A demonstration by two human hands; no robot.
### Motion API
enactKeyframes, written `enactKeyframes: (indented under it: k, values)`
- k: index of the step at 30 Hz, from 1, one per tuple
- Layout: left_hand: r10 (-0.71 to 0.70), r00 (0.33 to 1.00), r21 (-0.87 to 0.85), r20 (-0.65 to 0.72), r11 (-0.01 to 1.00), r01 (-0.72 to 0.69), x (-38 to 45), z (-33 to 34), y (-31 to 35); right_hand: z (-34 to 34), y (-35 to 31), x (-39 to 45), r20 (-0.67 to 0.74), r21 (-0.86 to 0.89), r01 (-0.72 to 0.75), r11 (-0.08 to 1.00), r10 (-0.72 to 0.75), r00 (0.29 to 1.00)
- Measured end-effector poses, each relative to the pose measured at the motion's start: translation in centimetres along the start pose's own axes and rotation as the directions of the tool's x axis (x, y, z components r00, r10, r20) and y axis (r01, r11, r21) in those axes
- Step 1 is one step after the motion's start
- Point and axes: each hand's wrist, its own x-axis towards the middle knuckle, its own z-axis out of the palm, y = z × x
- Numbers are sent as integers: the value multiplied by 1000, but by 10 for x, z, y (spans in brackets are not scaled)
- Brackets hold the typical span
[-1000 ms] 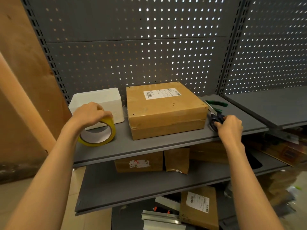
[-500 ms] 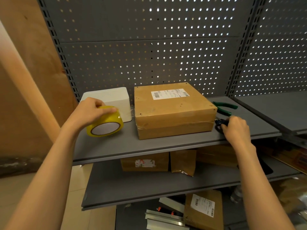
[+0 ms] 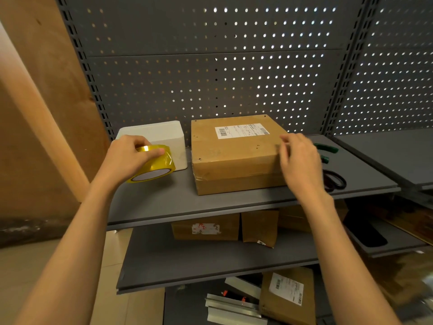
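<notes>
A person stands at a grey metal shelf [image 3: 164, 202] preparing, it appears, to tape up a cardboard box [image 3: 234, 158] that sits at the middle of the shelf, its shipping label [image 3: 242, 130] facing up. The left hand [image 3: 127, 156] grips a roll of yellow packing tape [image 3: 155, 166], fingers and thumb curled over its rim. The roll is held tilted just above the shelf's left part, in front of a white container [image 3: 159, 134] and just beside the box. The right hand [image 3: 301, 160] hovers at the box's upper right edge, fingers loosely bent and holding nothing; whether the tips touch the cardboard cannot be told.

The job looks barely begun: no strip has been drawn from the roll and none crosses the top of the box.

A second ago the roll stood on edge on the shelf. Half a second ago the right hand was down at the black scissors [image 3: 335, 180] near the shelf's right front edge. They now lie there untouched, in front of the green-handled pliers [image 3: 326, 148].
</notes>
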Motion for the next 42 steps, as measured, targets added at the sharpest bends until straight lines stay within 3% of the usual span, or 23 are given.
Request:
enactKeyframes:
  k: [5, 10, 14, 27, 42]
  values:
    - [32, 999, 5, -33, 999, -32, -6, 1, 0, 19, -38, -8, 130, 48, 162, 986, -167, 977]
    - [44, 998, -1, -46, 999, -44, -10, 4, -5, 35, -68, -16, 323, 112, 379, 919, -394, 861]
    - [61, 997, 2, -56, 998, -61, -12, 5, -8, 48, -74, -18, 391, 20, 469, 883, -439, 809]
    - [71, 991, -49, -110, 996, -77, -27, 5, -38, 53, -71, -22, 356, 6, 428, 904, -402, 843]
    - [180, 982, 18, 58, 983, -181, -44, 31, -52, 52, -73, -24, 367, 12, 408, 913, -384, 847]
